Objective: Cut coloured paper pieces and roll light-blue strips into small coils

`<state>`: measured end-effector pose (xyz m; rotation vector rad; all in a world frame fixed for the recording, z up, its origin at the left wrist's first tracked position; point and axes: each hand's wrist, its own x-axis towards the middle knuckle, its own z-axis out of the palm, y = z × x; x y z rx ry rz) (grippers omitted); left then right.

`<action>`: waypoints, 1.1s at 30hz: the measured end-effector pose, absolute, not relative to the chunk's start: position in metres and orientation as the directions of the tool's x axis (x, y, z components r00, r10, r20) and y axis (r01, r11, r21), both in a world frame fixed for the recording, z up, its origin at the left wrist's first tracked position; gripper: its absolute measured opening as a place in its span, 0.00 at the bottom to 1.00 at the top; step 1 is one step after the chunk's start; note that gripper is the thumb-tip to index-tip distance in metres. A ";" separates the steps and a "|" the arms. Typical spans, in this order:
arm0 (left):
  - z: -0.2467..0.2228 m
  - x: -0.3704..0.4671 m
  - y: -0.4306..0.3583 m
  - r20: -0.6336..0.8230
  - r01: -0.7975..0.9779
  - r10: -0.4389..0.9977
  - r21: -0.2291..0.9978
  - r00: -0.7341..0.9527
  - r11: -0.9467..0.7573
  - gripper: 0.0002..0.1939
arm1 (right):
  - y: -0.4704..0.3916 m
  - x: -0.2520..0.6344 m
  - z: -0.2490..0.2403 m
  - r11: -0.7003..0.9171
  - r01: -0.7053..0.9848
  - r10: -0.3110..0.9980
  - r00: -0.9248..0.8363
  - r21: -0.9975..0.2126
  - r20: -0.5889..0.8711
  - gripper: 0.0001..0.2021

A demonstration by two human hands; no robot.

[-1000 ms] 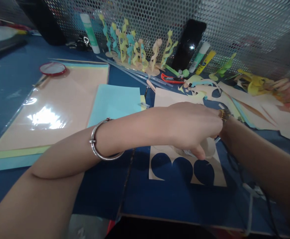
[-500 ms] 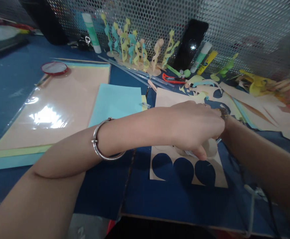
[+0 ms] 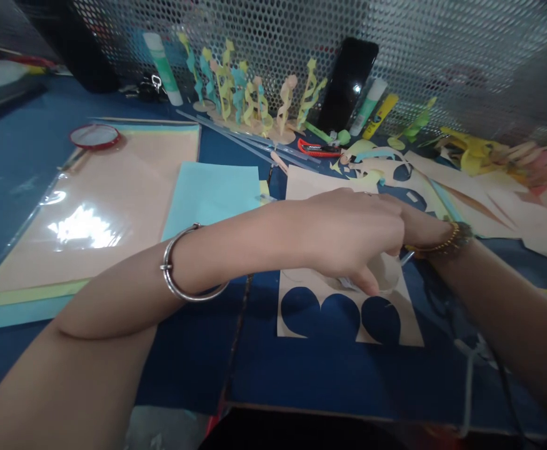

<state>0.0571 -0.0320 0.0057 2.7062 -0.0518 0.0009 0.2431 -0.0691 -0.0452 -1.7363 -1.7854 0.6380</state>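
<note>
A peach paper sheet is observed lying flat on the blue table, below both hands, with rounded cut-outs along its near edge through which the blue surface is seen. The left hand is held over the middle of the sheet, knuckles upward and thumb pointed down beside a translucent round item on the paper. Whether that item is clamped by the left fingers cannot be determined, the fingertips being hidden. The right hand is placed just beyond the left and is partly covered by it; its grip likewise cannot be established. A thin pale rod is noted just below the right hand; its connection to the fingers is not shown. A silver bangle is worn on the left arm and a bracelet on the right wrist. To the left of the sheet, a turquoise sheet is laid partly under the left forearm, near a clear sleeve of coloured papers. Beyond the sheet, a red cutter is found near a leaning phone, and twisted paper strips are stood upright before a perforated metal panel.
</note>
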 end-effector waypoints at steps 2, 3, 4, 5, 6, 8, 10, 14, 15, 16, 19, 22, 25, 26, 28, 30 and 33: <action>0.004 0.057 -0.031 0.023 -0.049 -0.044 0.408 0.999 -0.912 0.22 | -0.083 0.250 -0.047 0.101 0.726 0.992 -0.124 -0.680 0.016 0.08; 0.003 0.058 -0.031 0.028 -0.056 -0.048 0.397 0.998 -0.916 0.23 | -0.090 0.252 -0.048 0.122 0.725 0.987 -0.163 -0.678 0.004 0.08; 0.003 0.058 -0.031 0.037 -0.062 -0.052 0.385 0.998 -0.921 0.24 | -0.097 0.254 -0.049 0.136 0.726 0.984 -0.179 -0.674 0.006 0.09; 0.002 0.058 -0.031 0.049 -0.070 -0.056 0.374 0.997 -0.925 0.24 | -0.104 0.256 -0.050 0.144 0.730 0.983 -0.182 -0.668 0.012 0.10; 0.001 0.058 -0.030 0.062 -0.077 -0.059 0.367 0.996 -0.927 0.25 | -0.112 0.257 -0.051 0.146 0.736 0.984 -0.177 -0.662 0.020 0.09; 0.000 0.057 -0.030 0.077 -0.081 -0.057 0.368 0.995 -0.926 0.24 | -0.128 0.258 -0.053 0.138 0.748 0.989 -0.143 -0.650 0.045 0.08; -0.002 0.057 -0.029 0.079 -0.074 -0.046 0.390 0.996 -0.918 0.22 | -0.144 0.259 -0.055 0.124 0.755 0.992 -0.104 -0.643 0.070 0.07; -0.004 0.056 -0.027 0.093 -0.080 -0.044 0.427 0.995 -0.901 0.21 | -0.172 0.258 -0.060 0.101 0.769 0.993 -0.038 -0.632 0.112 0.05; -0.004 0.056 -0.027 0.095 -0.083 -0.047 0.421 0.994 -0.903 0.21 | -0.178 0.257 -0.062 0.090 0.778 0.992 -0.015 -0.622 0.125 0.05; -0.004 0.056 -0.027 0.096 -0.084 -0.049 0.411 0.994 -0.908 0.21 | -0.185 0.255 -0.064 0.078 0.792 0.990 0.009 -0.606 0.140 0.05; -0.003 0.057 -0.027 0.094 -0.093 -0.062 0.379 0.994 -0.921 0.21 | -0.202 0.249 -0.069 0.062 0.846 0.980 0.050 -0.529 0.195 0.05; -0.003 0.057 -0.028 0.098 -0.095 -0.064 0.360 0.993 -0.928 0.22 | -0.214 0.238 -0.071 0.116 0.900 0.968 -0.009 -0.421 0.249 0.05; -0.004 0.057 -0.028 0.087 -0.084 -0.056 0.366 0.995 -0.927 0.21 | -0.221 0.225 -0.070 0.228 0.932 0.950 -0.149 -0.283 0.275 0.04; -0.004 0.057 -0.028 0.086 -0.080 -0.052 0.373 0.995 -0.925 0.20 | -0.222 0.220 -0.069 0.271 0.931 0.939 -0.199 -0.245 0.280 0.04; -0.004 0.057 -0.028 0.091 -0.077 -0.045 0.385 0.995 -0.920 0.19 | -0.225 0.212 -0.065 0.345 0.920 0.913 -0.283 -0.187 0.295 0.03; -0.005 0.057 -0.028 0.097 -0.077 -0.042 0.395 0.994 -0.916 0.19 | -0.228 0.204 -0.061 0.408 0.899 0.886 -0.347 -0.161 0.307 0.03; -0.004 0.057 -0.028 0.087 -0.071 -0.039 0.399 0.995 -0.914 0.19 | -0.232 0.193 -0.052 0.481 0.863 0.848 -0.415 -0.152 0.331 0.04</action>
